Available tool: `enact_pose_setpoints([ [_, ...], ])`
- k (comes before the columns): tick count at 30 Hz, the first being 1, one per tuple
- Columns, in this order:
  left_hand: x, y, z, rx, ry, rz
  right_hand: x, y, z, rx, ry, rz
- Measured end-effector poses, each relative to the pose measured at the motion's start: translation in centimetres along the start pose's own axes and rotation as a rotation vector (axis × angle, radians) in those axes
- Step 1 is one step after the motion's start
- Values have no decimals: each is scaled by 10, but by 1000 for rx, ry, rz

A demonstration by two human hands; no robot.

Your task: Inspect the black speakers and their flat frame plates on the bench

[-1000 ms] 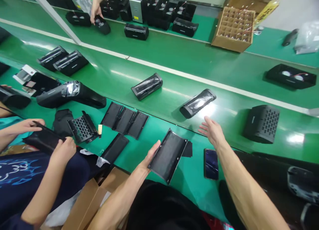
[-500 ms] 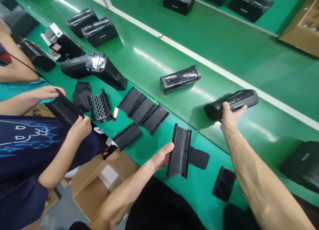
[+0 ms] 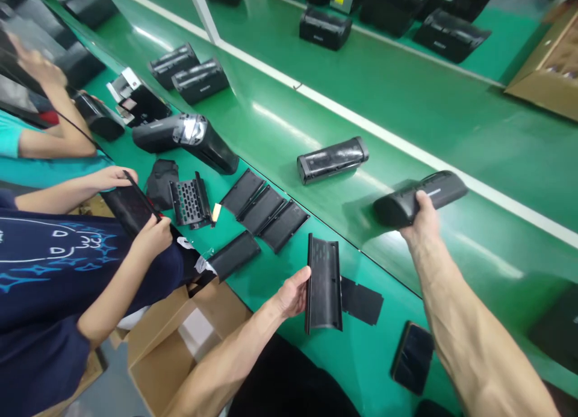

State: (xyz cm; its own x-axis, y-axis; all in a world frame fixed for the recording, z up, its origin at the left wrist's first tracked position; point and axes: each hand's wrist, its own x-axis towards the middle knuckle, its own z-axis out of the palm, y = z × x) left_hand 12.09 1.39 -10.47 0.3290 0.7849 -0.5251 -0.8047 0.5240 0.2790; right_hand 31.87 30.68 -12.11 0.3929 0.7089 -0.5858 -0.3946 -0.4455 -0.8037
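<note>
My left hand [image 3: 293, 293] grips the edge of a curved black panel [image 3: 324, 284], held upright above the green bench. Slots run through the panel's upper part. My right hand [image 3: 422, 215] is closed on a long black speaker [image 3: 406, 203] on the green surface beyond the bench edge; its fingertips are hidden behind the speaker. A flat black sheet [image 3: 362, 301] lies partly behind the panel. Several more curved black panels [image 3: 261, 209] lie on the bench to the left. Another speaker [image 3: 333, 159] with a clear-looking front rests on the green surface.
A phone [image 3: 412, 357] lies near my right forearm. At left a co-worker's hands [image 3: 153, 242] hold a dark panel. A perforated black part [image 3: 189, 200], joined-looking black housings [image 3: 185, 137] and an open carton [image 3: 158, 345] are nearby. More speakers [image 3: 325, 27] stand farther back.
My right hand has shifted its grip, and the speaker has turned so its ridged side shows less. My left hand still holds the panel. The whole view has shifted slightly.
</note>
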Motion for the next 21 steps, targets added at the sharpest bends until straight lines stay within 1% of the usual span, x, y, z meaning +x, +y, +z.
enact_pose_setpoints([
  [1, -2, 2, 3, 17, -41, -14, -15, -5, -10, 26, -54, 30],
  [2, -3, 3, 5, 32, -72, -21, -32, -9, -25, 49, -95, 43],
  [4, -4, 2, 10, 44, -100, -26, -71, -11, -64, 53, -141, 81],
  [5, -4, -1, 13, 44, -97, -21, -92, -10, -86, 8, -172, 105],
  [7, -2, -9, 19, 43, -81, 9, -136, -6, -127, -161, -334, 149],
  [8, 0, -15, 23, 44, -73, 37, -157, -5, -143, -256, -457, 132],
  [9, 1, -21, 28, 47, -65, 76, -177, -4, -156, -350, -547, 77],
  [10, 1, -27, 34, 50, -57, 127, -195, -5, -165, -457, -604, 3],
  [11, 1, -33, 41, 57, -54, 179, -211, -6, -171, -564, -632, -76],
  [13, -2, -43, 56, 83, -60, 267, -235, -9, -178, -762, -613, -213],
  [16, -10, -53, 73, 128, -117, 308, -254, -9, -184, -944, -579, -364],
  [18, -15, -55, 79, 139, -153, 308, -261, -5, -188, -1005, -578, -448],
  [21, -19, -53, 79, 143, -191, 285, -272, 4, -191, -1051, -544, -513],
])
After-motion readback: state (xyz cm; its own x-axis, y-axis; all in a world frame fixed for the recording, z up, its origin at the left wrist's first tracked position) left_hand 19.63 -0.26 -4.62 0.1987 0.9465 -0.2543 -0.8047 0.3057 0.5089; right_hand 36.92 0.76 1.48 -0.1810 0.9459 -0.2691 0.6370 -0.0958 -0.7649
